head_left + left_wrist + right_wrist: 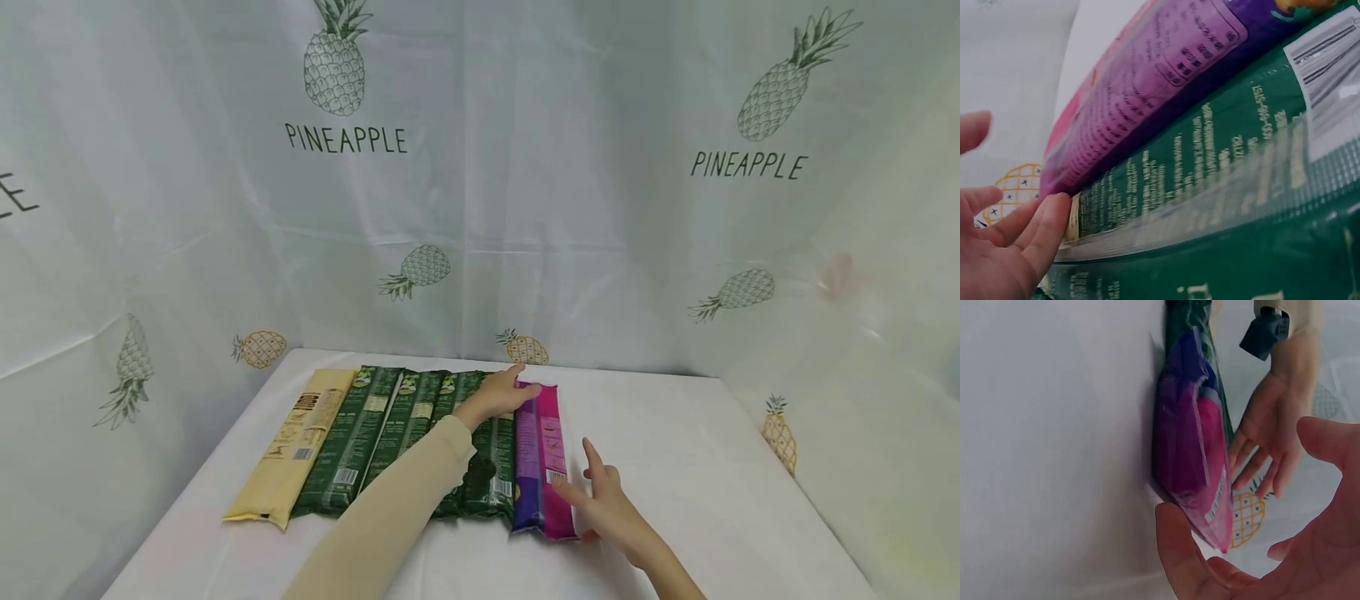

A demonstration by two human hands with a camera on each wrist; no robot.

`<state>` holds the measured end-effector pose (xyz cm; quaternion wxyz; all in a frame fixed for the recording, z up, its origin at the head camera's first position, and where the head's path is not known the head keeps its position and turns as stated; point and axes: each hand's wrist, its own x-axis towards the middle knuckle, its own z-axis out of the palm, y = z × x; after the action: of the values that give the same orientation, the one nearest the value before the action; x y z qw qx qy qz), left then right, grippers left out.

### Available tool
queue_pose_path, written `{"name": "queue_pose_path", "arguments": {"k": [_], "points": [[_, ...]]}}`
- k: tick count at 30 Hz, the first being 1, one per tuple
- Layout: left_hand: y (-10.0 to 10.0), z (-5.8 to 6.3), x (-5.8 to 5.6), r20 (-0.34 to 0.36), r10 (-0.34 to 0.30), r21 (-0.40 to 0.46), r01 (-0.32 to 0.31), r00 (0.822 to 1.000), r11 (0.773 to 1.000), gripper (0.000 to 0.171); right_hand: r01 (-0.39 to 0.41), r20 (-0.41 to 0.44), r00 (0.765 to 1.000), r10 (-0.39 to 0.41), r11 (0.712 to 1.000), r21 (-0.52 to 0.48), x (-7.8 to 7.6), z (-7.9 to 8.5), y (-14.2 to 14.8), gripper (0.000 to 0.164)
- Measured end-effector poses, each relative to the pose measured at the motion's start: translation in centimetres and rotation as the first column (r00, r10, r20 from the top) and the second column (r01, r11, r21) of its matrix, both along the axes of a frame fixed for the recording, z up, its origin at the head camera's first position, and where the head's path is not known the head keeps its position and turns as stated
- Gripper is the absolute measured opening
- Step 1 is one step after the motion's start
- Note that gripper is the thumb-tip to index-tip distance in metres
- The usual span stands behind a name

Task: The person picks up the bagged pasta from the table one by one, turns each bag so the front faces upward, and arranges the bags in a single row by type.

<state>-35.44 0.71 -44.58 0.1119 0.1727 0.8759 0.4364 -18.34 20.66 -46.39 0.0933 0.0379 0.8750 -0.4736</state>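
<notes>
A pink and purple packet [551, 442] lies lengthwise at the right end of a row of long, sealed packets. Several dark green packets [351, 446] lie side by side to its left, and a yellow packet [294, 450] ends the row. My left hand [498, 395] reaches over the far end of the green and pink packets with its fingers extended. In the left wrist view its fingertips [1055, 209] are right at the far end where the two meet. My right hand [611, 510], fingers spread, is beside the pink packet's near right edge, gripping nothing.
The packets lie on a white-covered table [675, 450]. Behind and at both sides hangs a pale curtain [570, 208] printed with pineapples. A dark wrist device [1265, 332] sits at the left sleeve and shows in the right wrist view.
</notes>
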Motion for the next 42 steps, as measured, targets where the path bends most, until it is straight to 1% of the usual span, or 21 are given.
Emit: {"name": "queue_pose_path", "arguments": {"k": [1,4,7,9,13,15,17,20,23,25,28,30,32,33,34,36,37,38,39,40,42], "points": [[0.2,-0.3,-0.1,-0.001,0.006,-0.015,-0.006,1.0,1.0,0.074,0.005,-0.006,1.0,-0.005,1.0,0.024,-0.1,-0.1,-0.2,0.106],[0.7,-0.9,-0.4,-0.011,0.032,-0.096,-0.032,0.999,0.995,0.073,-0.012,-0.033,0.999,0.015,0.995,0.097,-0.2,-0.4,-0.6,0.108],[1.1,-1.3,-0.5,-0.017,0.05,-0.149,-0.052,0.999,0.988,0.073,-0.026,-0.07,0.997,0.035,0.992,0.123,-0.4,-0.7,-0.8,0.109],[1.3,-1.3,-0.5,-0.021,0.054,-0.181,-0.057,0.998,0.982,0.073,-0.039,-0.096,0.994,0.052,0.99,0.133,-0.6,-1.0,-0.8,0.107],[1.9,-1.2,-0.3,-0.055,0.049,-0.247,-0.061,0.997,0.967,0.069,-0.048,-0.143,0.987,0.072,0.985,0.163,-0.9,-1.3,-0.5,0.102],[2.4,-1.1,-0.3,-0.08,0.049,-0.281,-0.069,0.996,0.957,0.065,-0.041,-0.147,0.987,0.065,0.986,0.164,-1.1,-1.2,-0.2,0.099],[2.9,-1.1,-0.2,-0.106,0.047,-0.328,-0.079,0.993,0.941,0.062,-0.031,-0.132,0.99,0.052,0.987,0.155,-1.3,-1.0,0.2,0.095],[3.6,-0.9,-0.1,-0.121,0.044,-0.383,-0.087,0.992,0.92,0.06,-0.02,-0.088,0.996,0.028,0.995,0.097,-1.4,-0.8,0.7,0.088],[4.0,-0.7,0.2,-0.123,0.037,-0.447,-0.089,0.992,0.89,0.061,-0.014,-0.036,0.999,0.013,1.0,-0.018,-1.6,-0.9,1.1,0.085],[4.3,-0.6,0.4,-0.123,0.035,-0.475,-0.09,0.992,0.876,0.061,-0.016,0.001,1.0,0.017,0.994,-0.107,-1.6,-0.9,1.4,0.085],[4.5,-0.6,0.6,-0.133,0.027,-0.503,-0.091,0.991,0.859,0.059,-0.031,0.058,0.997,0.045,0.972,-0.234,-1.5,-1.0,1.9,0.086],[4.6,-0.7,0.6,-0.149,0.036,-0.49,-0.105,0.988,0.865,0.057,-0.052,0.082,0.993,0.08,0.952,-0.302,-1.5,-1.2,2.2,0.088],[4.7,-0.9,0.5,-0.16,0.058,-0.463,-0.127,0.985,0.877,0.057,-0.071,0.092,0.99,0.112,0.929,-0.362,-1.4,-1.4,2.6,0.089],[4.8,-1.2,0.4,-0.163,0.069,-0.443,-0.136,0.984,0.886,0.058,-0.078,0.092,0.988,0.123,0.919,-0.386,-1.3,-1.4,2.6,0.089],[4.7,-1.4,0.3,-0.159,0.091,-0.401,-0.149,0.983,0.904,0.059,-0.081,0.089,0.988,0.127,0.912,-0.403,-1.2,-1.5,2.7,0.09],[4.5,-1.9,0.2,-0.127,0.14,-0.295,-0.172,0.982,0.94,0.062,-0.081,0.078,0.989,0.125,0.903,-0.423,-1.1,-1.5,2.6,0.089],[4.4,-2.1,0.1,-0.102,0.164,-0.23,-0.183,0.981,0.956,0.062,-0.081,0.069,0.99,0.121,0.902,-0.425,-1.1,-1.5,2.5,0.088],[4.2,-2.2,0.2,-0.077,0.185,-0.167,-0.196,0.98,0.966,0.063,-0.074,0.063,0.992,0.11,0.905,-0.419,-1.0,-1.4,2.4,0.088],[4.1,-2.4,0.1,-0.048,0.203,-0.099,-0.207,0.978,0.973,0.063,-0.068,0.055,0.994,0.099,0.909,-0.412,-1.0,-1.3,2.2,0.087],[3.9,-2.4,0.3,-0.018,0.223,-0.039,-0.224,0.975,0.974,0.064,-0.062,0.047,0.995,0.088,0.911,-0.407,-1.0,-1.3,2.1,0.087],[3.8,-2.4,0.4,0.022,0.248,0.046,-0.248,0.969,0.968,0.063,-0.044,0.038,0.997,0.065,0.915,-0.401,-0.9,-1.2,1.9,0.085]]}}
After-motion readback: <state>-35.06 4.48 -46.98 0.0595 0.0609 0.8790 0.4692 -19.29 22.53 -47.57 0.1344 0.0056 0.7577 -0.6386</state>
